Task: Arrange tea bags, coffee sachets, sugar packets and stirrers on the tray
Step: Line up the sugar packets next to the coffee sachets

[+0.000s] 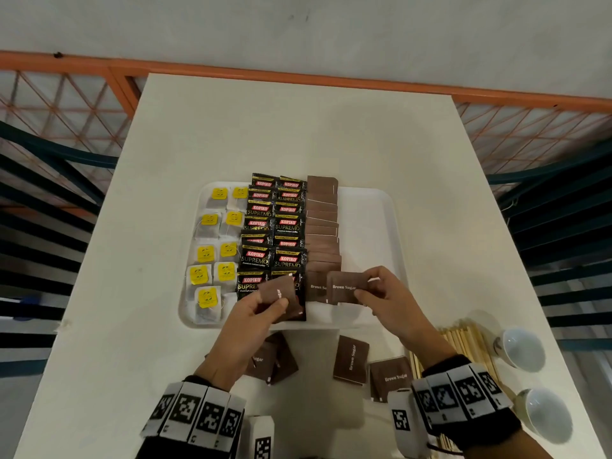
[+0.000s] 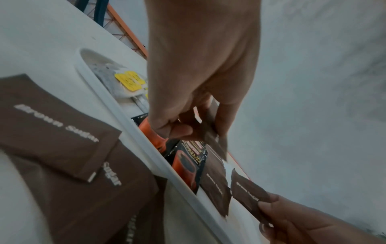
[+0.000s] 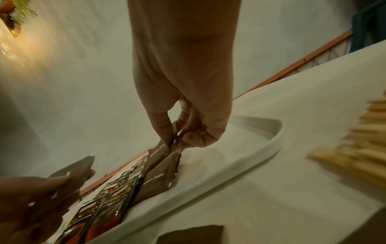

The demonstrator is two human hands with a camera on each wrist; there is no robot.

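1. Two columns of tea bags (image 1: 215,246) fill the left strip of the white tray (image 1: 371,207). Their yellow tags face up so the type reads at a glance. Leave them as laid.
2. Next come two columns of black coffee sachets (image 1: 275,226), overlapped like shingles so that every label shows. This block looks complete.
3. Your left hand (image 1: 251,323) hovers over the near end of the coffee block, thumb and fingers closed on a reserve sugar packet (image 1: 278,294). It appears to be held back as the next one to feed, so keep it clear of the sachets beneath.
4. Directly right of the coffee, the sugar column (image 1: 323,226) runs from the far rim toward you, also shingled. It has almost reached the near rim.
5. Your right hand (image 1: 387,296) pinches the current sugar packet (image 1: 346,288) by its right edge, over the near end of that column and partly covering the last packet laid. Whether it touches that packet cannot be told. Holding by the edge should let you lower it flat; judged from here, placing it is the step in hand.
6. Loose sugar packets (image 1: 351,359) wait on the table (image 1: 298,127) just in front of the tray, within reach of either hand.
7. Further right, the bare strip of the tray is probably reserved for the wooden stirrers (image 1: 463,342), which lie bundled on the table under your right wrist. They are not yet loaded.
8. Two white cups (image 1: 523,347) stand at the table's right edge; they play no part here.
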